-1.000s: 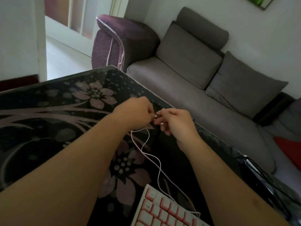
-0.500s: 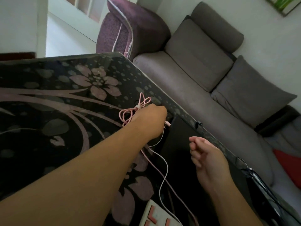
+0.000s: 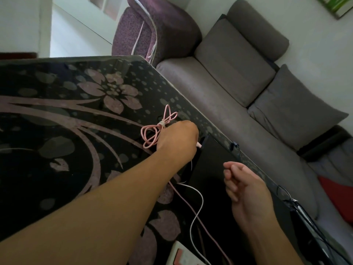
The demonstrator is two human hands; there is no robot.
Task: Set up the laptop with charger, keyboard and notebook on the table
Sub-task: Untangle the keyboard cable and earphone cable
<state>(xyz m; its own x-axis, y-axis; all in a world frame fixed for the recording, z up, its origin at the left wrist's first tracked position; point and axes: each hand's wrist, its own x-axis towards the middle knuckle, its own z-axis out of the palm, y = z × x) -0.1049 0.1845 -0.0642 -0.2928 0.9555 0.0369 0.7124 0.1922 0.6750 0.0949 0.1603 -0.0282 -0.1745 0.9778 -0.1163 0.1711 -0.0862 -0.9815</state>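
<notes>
Laptop [image 3: 212, 175] lies closed near tabletop [image 3: 57, 111] right edge; left hand [image 3: 176, 139] pinches pink cable [image 3: 150, 135] plug at its corner, fingers hidden. Right hand [image 3: 246, 190] hovers over it, fingers loosely curled, holding nothing.

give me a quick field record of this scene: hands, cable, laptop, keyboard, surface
left hand: left hand holds the pink plug at the left edge of the laptop
right hand: right hand hovers over the laptop, fingers loosely curled, holding nothing
cable: pink cable, spare length tied in a bundle beside the left hand
laptop: black, closed, flat on the table
keyboard: keyboard, only a corner visible at bottom edge
surface: floral table beside a grey sofa
</notes>
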